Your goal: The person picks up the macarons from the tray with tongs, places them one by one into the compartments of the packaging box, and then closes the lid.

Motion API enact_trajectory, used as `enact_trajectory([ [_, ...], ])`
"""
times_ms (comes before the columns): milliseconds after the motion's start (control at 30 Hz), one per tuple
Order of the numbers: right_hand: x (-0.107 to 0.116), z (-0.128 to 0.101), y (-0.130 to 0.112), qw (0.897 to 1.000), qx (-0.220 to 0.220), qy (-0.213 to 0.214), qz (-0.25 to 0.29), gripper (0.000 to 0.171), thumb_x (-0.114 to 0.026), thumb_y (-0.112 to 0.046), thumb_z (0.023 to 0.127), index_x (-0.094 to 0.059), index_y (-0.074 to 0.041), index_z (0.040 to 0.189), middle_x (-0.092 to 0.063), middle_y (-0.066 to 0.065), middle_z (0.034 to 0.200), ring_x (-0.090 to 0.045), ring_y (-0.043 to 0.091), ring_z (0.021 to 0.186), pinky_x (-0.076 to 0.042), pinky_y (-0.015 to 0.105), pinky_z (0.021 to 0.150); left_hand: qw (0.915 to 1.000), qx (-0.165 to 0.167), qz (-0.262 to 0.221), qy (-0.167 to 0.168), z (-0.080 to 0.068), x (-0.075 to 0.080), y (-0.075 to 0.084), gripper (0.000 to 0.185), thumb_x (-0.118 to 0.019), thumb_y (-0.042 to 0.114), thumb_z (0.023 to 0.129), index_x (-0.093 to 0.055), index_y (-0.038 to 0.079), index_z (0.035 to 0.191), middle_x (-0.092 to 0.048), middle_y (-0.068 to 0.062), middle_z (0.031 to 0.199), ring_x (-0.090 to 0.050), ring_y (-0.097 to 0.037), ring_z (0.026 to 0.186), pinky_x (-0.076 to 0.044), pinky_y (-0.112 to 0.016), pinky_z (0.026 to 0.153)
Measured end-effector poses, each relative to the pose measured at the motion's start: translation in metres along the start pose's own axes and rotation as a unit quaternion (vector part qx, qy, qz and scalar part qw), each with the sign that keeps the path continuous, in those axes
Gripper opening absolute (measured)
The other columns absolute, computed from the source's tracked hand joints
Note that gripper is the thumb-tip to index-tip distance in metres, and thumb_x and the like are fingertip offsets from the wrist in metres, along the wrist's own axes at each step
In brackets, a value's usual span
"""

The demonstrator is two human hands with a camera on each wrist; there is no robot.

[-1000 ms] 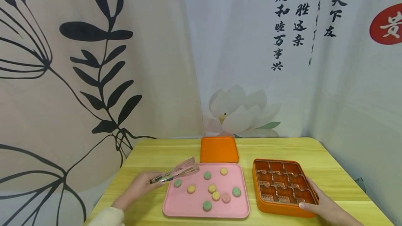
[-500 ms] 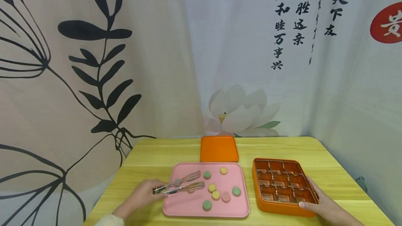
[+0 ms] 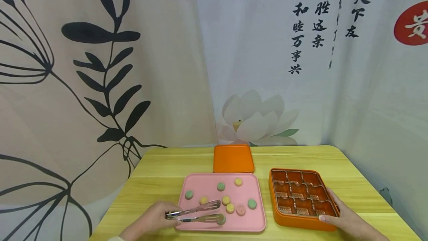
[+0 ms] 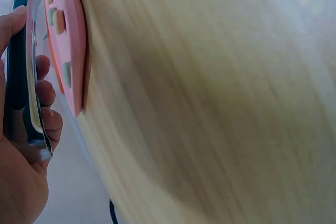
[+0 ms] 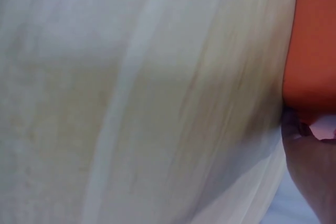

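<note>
Left hand (image 3: 152,219): the fingers (image 4: 46,94) are curled round the handle of a pair of metal tongs (image 3: 195,213) and grip it. The two blades stand slightly apart, reaching over the near edge of the pink tray (image 3: 200,228). Their tips bracket a green sweet (image 3: 221,219) at the tray's front — whether the blades already touch it cannot be told from the head view.

Right hand (image 3: 347,223): it rests against the near right corner of the orange compartment box (image 3: 302,199), thumb laid on the front rim and fingers along the right side. Whether those fingers are curled cannot be told. The hand appears to steady the box.

On the tray, further round sweets — green, yellow and pink — lie scattered and apart from one another. The box compartments all appear unfilled. An orange lid (image 3: 233,158) lies flat behind the tray on the yellow wooden table (image 3: 160,174).

Judged step: pick-up of the first sweet with the tongs. The next move calls for closing the blades gently on the green sweet, lifting it clear of the tray rim, and carrying it across to a box compartment.
</note>
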State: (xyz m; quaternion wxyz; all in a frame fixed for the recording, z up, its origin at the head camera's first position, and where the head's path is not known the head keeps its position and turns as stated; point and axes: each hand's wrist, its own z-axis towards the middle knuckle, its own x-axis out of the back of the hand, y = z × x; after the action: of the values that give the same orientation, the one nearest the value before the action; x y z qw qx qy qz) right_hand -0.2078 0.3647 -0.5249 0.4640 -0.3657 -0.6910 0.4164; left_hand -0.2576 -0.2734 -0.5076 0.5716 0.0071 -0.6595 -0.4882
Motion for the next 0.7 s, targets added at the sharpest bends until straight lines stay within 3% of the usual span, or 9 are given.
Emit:
enact_trajectory([
  [200, 0.001, 0.003, -0.004, 1.000, -0.002, 0.008, -0.024, 0.103, -0.063, -0.025, 0.097, 0.020, 0.000, 0.152, 0.000, 0.045, 0.150, -0.044, 0.053, 0.126, -0.048, 0.053, 0.093, 0.9996, 0.012, -0.020, -0.016, -0.002, -0.005, -0.001, 0.017, -0.080, 0.032, 0.084, -0.079, 0.022, 0.098, -0.065, 0.017, 0.081, -0.051, 0.002, 0.067, -0.047, -0.023, 0.060],
  [367, -0.001, 0.007, -0.005, 0.998, -0.015, 0.028, -0.057, 0.106, -0.065, -0.030, 0.096, 0.018, 0.003, 0.152, 0.003, 0.045, 0.151, -0.036, 0.058, 0.129, -0.043, 0.060, 0.096, 0.9990, 0.026, -0.029, -0.023, -0.002, -0.009, -0.004, 0.024, -0.079, 0.034, 0.084, -0.078, 0.018, 0.102, -0.068, 0.016, 0.089, -0.054, 0.001, 0.069, -0.048, -0.023, 0.062],
  [600, -0.007, 0.009, -0.002, 0.999, -0.003, 0.020, -0.028, 0.108, -0.065, -0.025, 0.096, 0.025, 0.001, 0.150, 0.007, 0.043, 0.151, -0.039, 0.056, 0.128, -0.049, 0.045, 0.093, 0.9980, 0.047, -0.036, -0.022, -0.001, -0.012, -0.003, 0.027, -0.079, 0.036, 0.084, -0.079, 0.017, 0.104, -0.069, 0.015, 0.090, -0.055, 0.000, 0.070, -0.049, -0.023, 0.062],
  [700, -0.009, 0.009, -0.002, 1.000, -0.011, 0.017, -0.023, 0.108, -0.064, -0.026, 0.098, 0.029, -0.001, 0.148, 0.010, 0.043, 0.151, -0.035, 0.058, 0.130, -0.047, 0.049, 0.095, 0.9982, 0.044, -0.036, -0.019, -0.001, -0.013, -0.003, 0.027, -0.079, 0.037, 0.084, -0.079, 0.017, 0.103, -0.068, 0.016, 0.089, -0.055, 0.000, 0.070, -0.048, -0.023, 0.062],
])
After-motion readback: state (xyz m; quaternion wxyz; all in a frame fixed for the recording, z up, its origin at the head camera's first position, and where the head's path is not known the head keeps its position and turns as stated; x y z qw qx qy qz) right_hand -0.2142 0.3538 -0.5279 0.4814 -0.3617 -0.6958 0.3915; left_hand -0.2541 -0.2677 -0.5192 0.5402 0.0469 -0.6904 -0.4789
